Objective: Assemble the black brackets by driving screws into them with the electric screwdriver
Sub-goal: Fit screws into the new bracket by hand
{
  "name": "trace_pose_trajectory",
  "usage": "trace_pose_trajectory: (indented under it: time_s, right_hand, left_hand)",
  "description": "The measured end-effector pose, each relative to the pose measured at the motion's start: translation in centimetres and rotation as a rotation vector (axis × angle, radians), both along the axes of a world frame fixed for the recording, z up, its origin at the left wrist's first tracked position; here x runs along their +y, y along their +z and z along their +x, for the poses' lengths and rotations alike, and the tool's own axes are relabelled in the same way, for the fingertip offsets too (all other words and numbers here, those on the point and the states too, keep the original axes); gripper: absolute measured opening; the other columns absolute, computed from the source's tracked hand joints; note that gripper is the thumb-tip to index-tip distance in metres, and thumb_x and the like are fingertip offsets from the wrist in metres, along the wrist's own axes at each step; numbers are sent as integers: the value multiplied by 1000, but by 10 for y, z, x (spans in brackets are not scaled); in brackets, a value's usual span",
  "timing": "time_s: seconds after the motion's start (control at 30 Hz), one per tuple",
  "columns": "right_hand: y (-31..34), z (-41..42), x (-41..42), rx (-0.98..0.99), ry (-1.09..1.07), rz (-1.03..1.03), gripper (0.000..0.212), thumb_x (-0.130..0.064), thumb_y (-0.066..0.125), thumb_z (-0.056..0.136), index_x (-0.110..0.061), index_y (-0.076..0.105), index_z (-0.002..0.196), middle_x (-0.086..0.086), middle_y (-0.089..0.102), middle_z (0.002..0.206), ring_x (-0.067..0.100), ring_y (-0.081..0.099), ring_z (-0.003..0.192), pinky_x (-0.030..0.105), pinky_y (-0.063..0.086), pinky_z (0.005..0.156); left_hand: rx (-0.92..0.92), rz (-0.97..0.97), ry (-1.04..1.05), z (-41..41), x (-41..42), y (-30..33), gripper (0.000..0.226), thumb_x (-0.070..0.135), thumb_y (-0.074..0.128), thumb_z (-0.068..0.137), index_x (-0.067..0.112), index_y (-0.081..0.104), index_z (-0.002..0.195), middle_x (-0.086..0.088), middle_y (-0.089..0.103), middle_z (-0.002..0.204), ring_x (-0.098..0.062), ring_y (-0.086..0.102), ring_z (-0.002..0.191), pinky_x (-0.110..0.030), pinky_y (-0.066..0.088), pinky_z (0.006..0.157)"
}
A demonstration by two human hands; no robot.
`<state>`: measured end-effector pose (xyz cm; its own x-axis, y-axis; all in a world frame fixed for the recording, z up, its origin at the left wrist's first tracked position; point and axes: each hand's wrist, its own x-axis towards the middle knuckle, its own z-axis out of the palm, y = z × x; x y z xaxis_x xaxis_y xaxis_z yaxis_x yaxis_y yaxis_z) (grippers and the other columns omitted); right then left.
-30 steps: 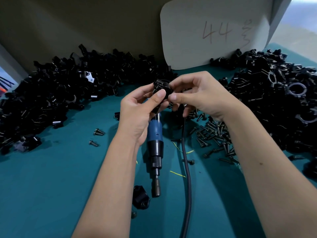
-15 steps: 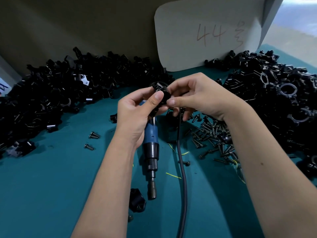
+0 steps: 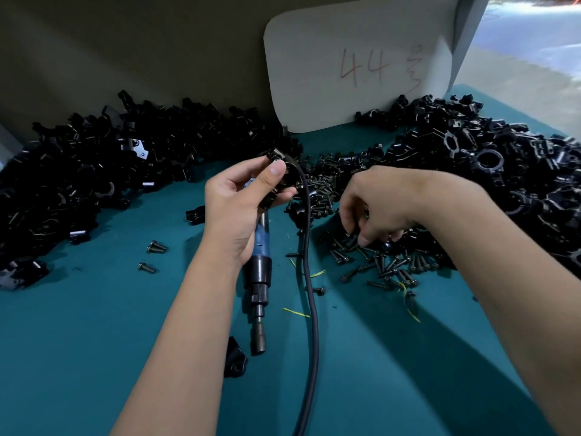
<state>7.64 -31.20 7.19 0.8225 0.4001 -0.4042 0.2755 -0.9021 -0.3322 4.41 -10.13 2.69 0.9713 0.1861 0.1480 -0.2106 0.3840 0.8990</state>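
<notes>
The left hand [image 3: 239, 209] holds two things at once: its thumb and fingertips pinch a black bracket [image 3: 280, 174] raised off the table, while the palm and lower fingers wrap the blue body of the electric screwdriver [image 3: 260, 272]. The screwdriver's long axis runs nearly straight toward the person, its bit end [image 3: 258, 344] pointing down and back at them, just above the green mat. Its dark cable [image 3: 311, 278] loops from the top of the tool past the bracket and trails down the table toward the near edge.

The right hand [image 3: 377, 209] is down on the heap of loose screws [image 3: 386, 265] to the right, its fingers curled into the pile; whether they have one pinched I cannot tell.

The teal table [image 3: 94, 341] carries a big pile of black brackets [image 3: 110, 171] on the left and another pile [image 3: 503, 171] on the right. Two stray screws [image 3: 152, 256] lie left of the wrist, and a single bracket [image 3: 234, 361] sits just beside the bit end. A pale board [image 3: 355, 64] marked "44" leans against the tan wall [image 3: 125, 42] behind.
</notes>
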Motion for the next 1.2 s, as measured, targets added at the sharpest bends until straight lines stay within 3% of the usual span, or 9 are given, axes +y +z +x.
trace_pose_trajectory:
  time_s: [0.13,0.27,0.47,0.6,0.73,0.87,1.0,1.1,1.2]
  right_hand:
    - [-13,-4,5,-54,19,30,23,-15,88,82,-18,72,99,7,73,74,23,72,52,29,58,50]
    - [-17,-4,9,-43,-24,56,10,-7,82,87,-5,73,89,6,72,60,20,71,49,25,55,46]
    - [-21,-7,16,-78,9,-87,18,-17,75,96,-2,64,98,11,75,80,19,73,51,38,64,60]
    - [-23,-9,13,-77,-9,-54,9,-1,72,95,-6,65,91,-2,65,54,20,71,48,29,59,48]
    - [-22,-9,19,-145,90,-193,6,-4,65,96,-5,65,90,10,70,84,30,73,76,40,64,66]
    - [-21,-7,28,-205,158,-282,36,-27,71,94,-17,46,71,-2,54,69,18,52,59,27,41,51]
    - [-20,1,28,-238,181,-297,37,-35,74,94,-17,47,76,0,57,77,15,54,63,26,37,49]
    - [-19,9,24,-205,30,-46,25,-25,69,97,-10,54,84,8,67,76,19,60,55,27,45,45]
    - [-22,12,27,-114,-168,487,9,-7,59,100,-6,59,91,9,73,64,20,66,47,26,49,41]
  left_hand:
    - [16,-32,-3,0,1,0,18,17,81,71,7,78,86,-8,74,81,-23,72,68,-25,60,64]
    - [20,-16,0,1,1,-1,21,19,83,71,8,78,88,-9,74,84,-25,72,67,-25,60,63]
    - [22,-25,2,2,3,-2,19,19,82,74,7,79,88,-11,71,86,-25,71,70,-23,59,63]
    - [14,-4,-12,2,4,-2,12,20,81,76,12,81,85,-9,73,85,-25,72,70,-23,59,64]
    - [15,-12,-1,3,5,-3,14,21,82,76,11,81,86,-9,74,84,-24,72,69,-22,58,63]
    - [21,-26,10,2,4,-2,8,20,81,76,14,83,81,-7,74,83,-24,72,68,-21,58,62]
    - [33,-29,22,2,5,-2,6,14,78,85,14,82,81,-6,73,83,-24,72,70,-22,58,62]
    - [28,-42,44,3,5,-3,8,11,77,87,13,82,82,-6,74,84,-25,71,75,-22,58,64]
    - [11,-83,81,5,5,-5,6,16,81,78,12,82,83,-8,75,86,-27,70,80,-24,59,66]
